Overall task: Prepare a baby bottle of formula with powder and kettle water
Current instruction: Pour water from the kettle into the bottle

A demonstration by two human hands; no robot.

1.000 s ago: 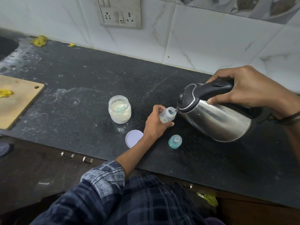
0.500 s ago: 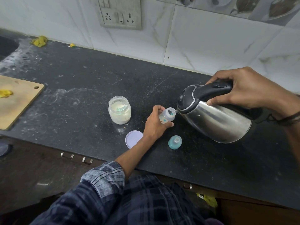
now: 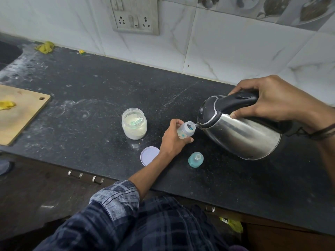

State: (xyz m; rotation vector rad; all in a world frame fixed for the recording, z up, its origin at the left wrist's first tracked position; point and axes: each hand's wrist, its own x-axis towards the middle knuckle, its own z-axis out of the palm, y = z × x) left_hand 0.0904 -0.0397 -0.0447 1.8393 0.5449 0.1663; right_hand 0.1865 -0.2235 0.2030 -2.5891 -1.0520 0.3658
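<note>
On my feed, a small clear plastic baby bottle [image 3: 185, 130] with coloured print on its side stands near the front edge of the speckled black stone counter [image 3: 101, 91], its open mouth tipped slightly toward the kettle. The left hand [image 3: 173, 140] is wrapped around the bottle's body, thumb and fingers closed on it, the forearm reaching out of a rolled dark plaid sleeve [image 3: 116, 201]. I see something teal inside the bottle's neck, too small to make out.

The right hand [image 3: 272, 100] is clenched around the black handle of a rounded stainless-steel electric kettle [image 3: 239, 129] with a black lid. The kettle is lifted and tilted left, its spout tip touching or just over the bottle's rim; I cannot tell whether water is flowing.

Left of the bottle sits an open clear round jar of off-white powder [image 3: 134, 124], a pale teal scoop half buried in it. The jar's flat white round lid [image 3: 149, 155] lies at the counter's front edge, partly behind the left wrist. Just right of that wrist stands the bottle's teal collar with a clear teat [image 3: 195, 159], upright and apart from the bottle.

A light wooden cutting board [image 3: 20, 113] lies at the far left, well apart. White powder dusts the counter around the jar.
</note>
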